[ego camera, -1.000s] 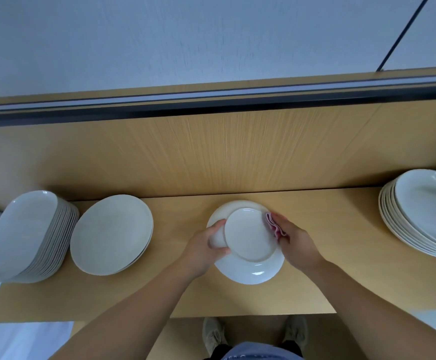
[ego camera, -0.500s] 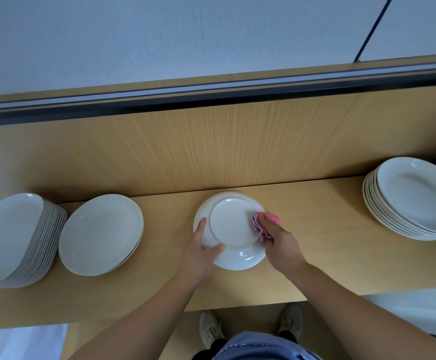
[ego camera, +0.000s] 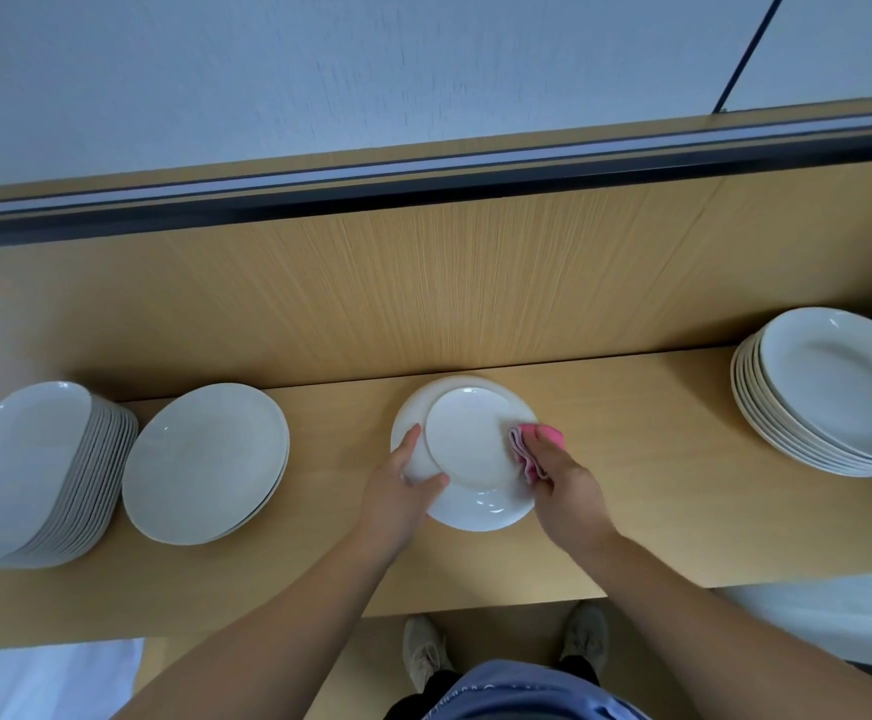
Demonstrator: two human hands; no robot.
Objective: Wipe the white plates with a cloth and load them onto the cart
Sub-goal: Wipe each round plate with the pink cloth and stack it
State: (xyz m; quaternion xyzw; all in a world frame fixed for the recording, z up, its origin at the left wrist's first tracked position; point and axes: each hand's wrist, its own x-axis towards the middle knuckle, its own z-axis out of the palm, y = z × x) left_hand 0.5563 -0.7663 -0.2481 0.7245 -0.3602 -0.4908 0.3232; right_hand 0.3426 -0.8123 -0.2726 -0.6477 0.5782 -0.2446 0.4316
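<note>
Wooden bench (ego camera: 641,449), mid-span: left hand (ego camera: 397,493), fingers clamped on small plate (ego camera: 470,439) (held over a larger plate (ego camera: 480,509) on the bench); right hand (ego camera: 571,485), fingers pinching pink cloth (ego camera: 530,454) against its right rim.

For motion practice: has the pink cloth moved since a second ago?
Yes. Against the lower plate on the counter, the pink cloth slid from upper right to its right edge.

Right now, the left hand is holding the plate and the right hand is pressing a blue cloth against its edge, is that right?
Not quite. The head view shows the cloth is pink, not blue. The rest stands: the left hand holds the plate and the right hand presses the cloth against its edge.
</note>
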